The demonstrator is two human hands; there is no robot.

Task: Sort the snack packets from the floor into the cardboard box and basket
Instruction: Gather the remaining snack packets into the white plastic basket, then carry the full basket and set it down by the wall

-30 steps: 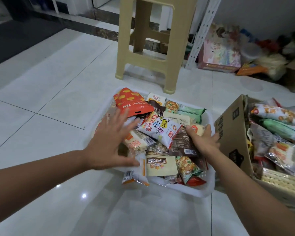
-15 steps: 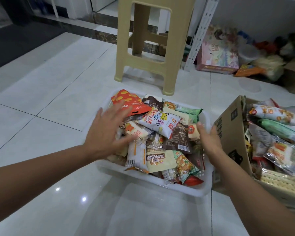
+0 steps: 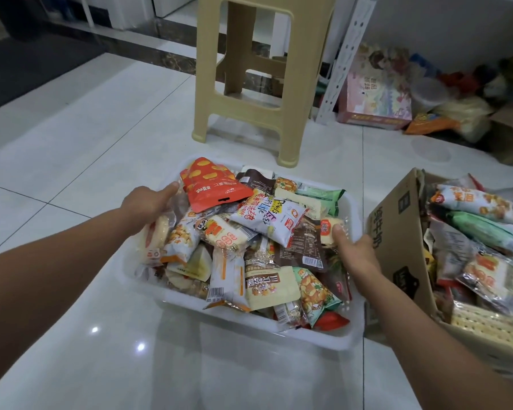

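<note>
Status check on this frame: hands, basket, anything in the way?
Left hand grips basket left rim, right hand grips right rim. Basket heaped with packets. Cardboard box close beside right hand.

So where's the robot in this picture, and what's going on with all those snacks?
There is no robot here. A person is working with bare hands, and the single picture comes from a camera worn on their head, looking down. On the tiled floor sits a white basket heaped with snack packets. A cardboard box to its right is also full of them. The left hand seems to grip the basket's left side, and the right hand its right rim. A beige stool stands behind.
</note>
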